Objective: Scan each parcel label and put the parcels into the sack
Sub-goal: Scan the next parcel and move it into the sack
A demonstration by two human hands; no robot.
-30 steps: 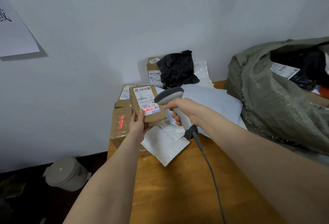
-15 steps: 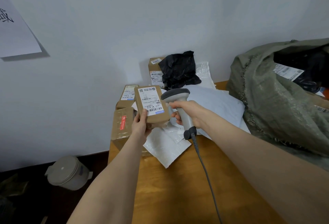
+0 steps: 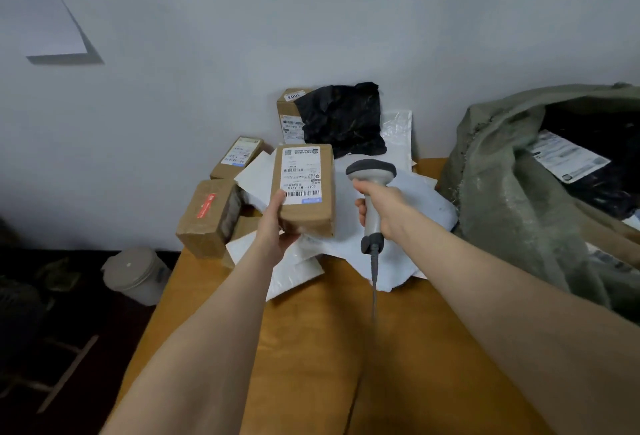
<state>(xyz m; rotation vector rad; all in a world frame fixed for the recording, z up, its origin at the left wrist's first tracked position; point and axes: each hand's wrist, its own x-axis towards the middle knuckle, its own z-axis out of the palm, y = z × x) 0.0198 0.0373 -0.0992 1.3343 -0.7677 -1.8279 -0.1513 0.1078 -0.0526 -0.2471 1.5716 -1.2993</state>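
a: where is the parcel right now?

b: we see a brown cardboard parcel gripped in the left hand, lifted clear of the wooden worktop. the fingers clasp its lower end, with the thumb lying up the left edge. the box rises straight above the fingers, its long axis pointing up and away from us. its white label faces us, with the large barcode at the end nearest the fingers.

a: and the other hand?

b: the right hand is clenched round the handle of a grey scanner. it sits just right of the parcel and does not touch it. the scanner head is level with the label's upper half and seems turned toward the wall rather than at the label. we cannot tell whether the label has been read.

a: which way is the sack?

b: the green woven sack lies well to the right of the left fingers, beyond the scanner hand. its mouth is open and a dark labelled parcel shows inside. we judge the parcel must travel rightward, past or over the scanner. the right hand is nearer the sack, but it is full, so the left hand would carry the parcel across. more parcels lie beyond and left of the fingers.
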